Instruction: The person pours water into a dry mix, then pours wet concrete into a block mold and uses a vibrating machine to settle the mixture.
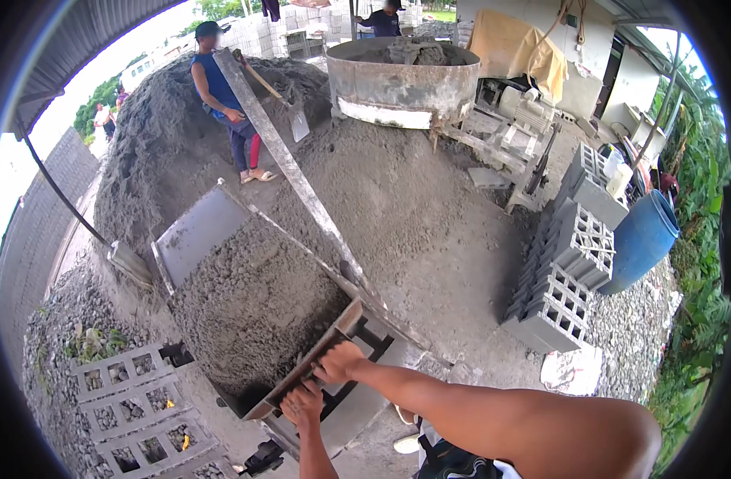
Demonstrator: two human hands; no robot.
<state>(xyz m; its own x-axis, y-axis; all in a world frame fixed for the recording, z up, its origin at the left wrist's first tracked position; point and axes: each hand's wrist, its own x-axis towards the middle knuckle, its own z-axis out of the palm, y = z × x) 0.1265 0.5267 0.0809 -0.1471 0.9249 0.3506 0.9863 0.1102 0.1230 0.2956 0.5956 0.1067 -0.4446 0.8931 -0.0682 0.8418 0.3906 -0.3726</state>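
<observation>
My left hand (303, 404) is closed on a rusty metal bar (353, 313) along the near edge of a metal hopper. Farther right on that same bar, my right hand (339, 363) is wrapped over it, its arm reaching across from the lower right. Damp grey concrete mix (257, 299) is heaped in the hopper, and a bare sloping metal sheet (203, 229) rises at its far end. A long grey post (289, 164) slants up from the hopper's right side. Below my hands, part of the machine's frame is hidden by my arms.
A person (217, 96) with a shovel (299, 124) stands by a large sand heap (154, 132). Behind are a round mixer pan (405, 84) and a motor (529, 108). Hollow blocks (553, 279) and a blue barrel (641, 239) stand right; more blocks (134, 407) lie left.
</observation>
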